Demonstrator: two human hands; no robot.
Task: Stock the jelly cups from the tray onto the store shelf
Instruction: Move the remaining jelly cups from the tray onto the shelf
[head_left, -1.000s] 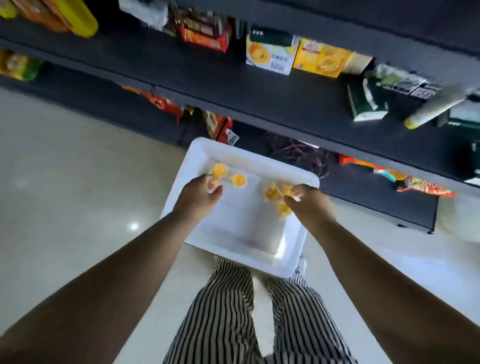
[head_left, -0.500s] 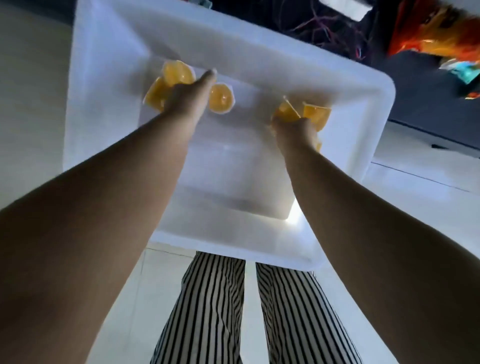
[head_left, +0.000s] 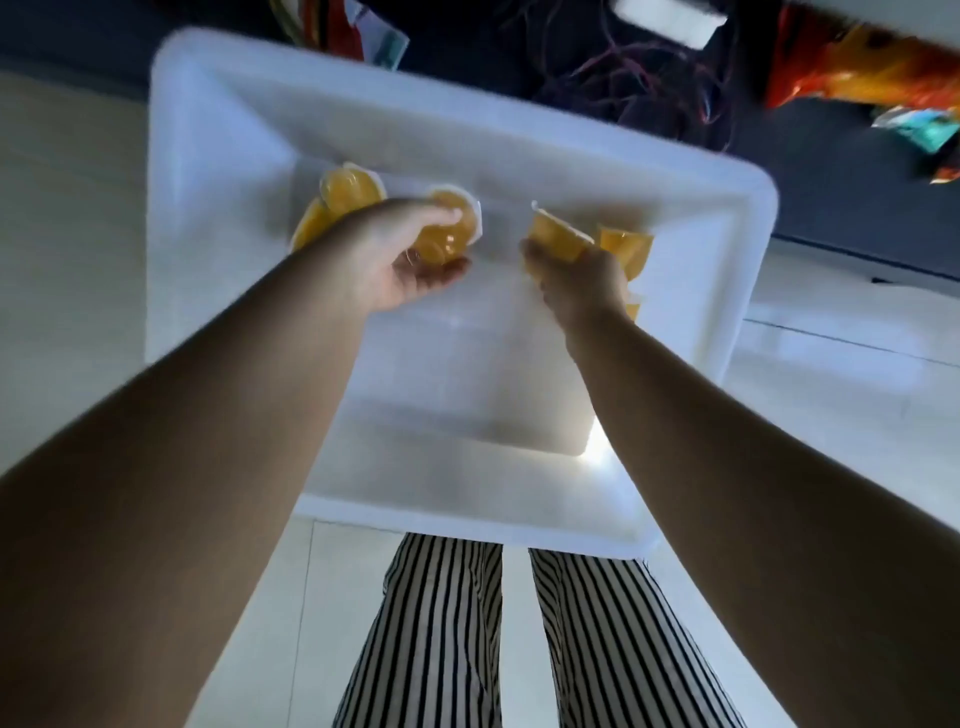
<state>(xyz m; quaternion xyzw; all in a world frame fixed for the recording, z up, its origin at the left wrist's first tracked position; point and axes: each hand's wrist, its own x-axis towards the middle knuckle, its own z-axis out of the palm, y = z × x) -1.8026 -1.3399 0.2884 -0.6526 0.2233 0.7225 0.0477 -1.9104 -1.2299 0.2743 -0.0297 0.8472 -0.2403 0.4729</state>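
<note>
Now left hand (head_left: 395, 254) round a jelly cup (head_left: 447, 228).

Your single head camera looked steeply down from above your own forearms, facing forward toward twelve o'clock. It sat close over the white tray (head_left: 197, 171), which filled the middle of the view, with the dark shelf base (head_left: 831, 171) along the top edge from eleven to two o'clock and your striped trousers (head_left: 441, 634) at six. No second view shared this scene.
</note>
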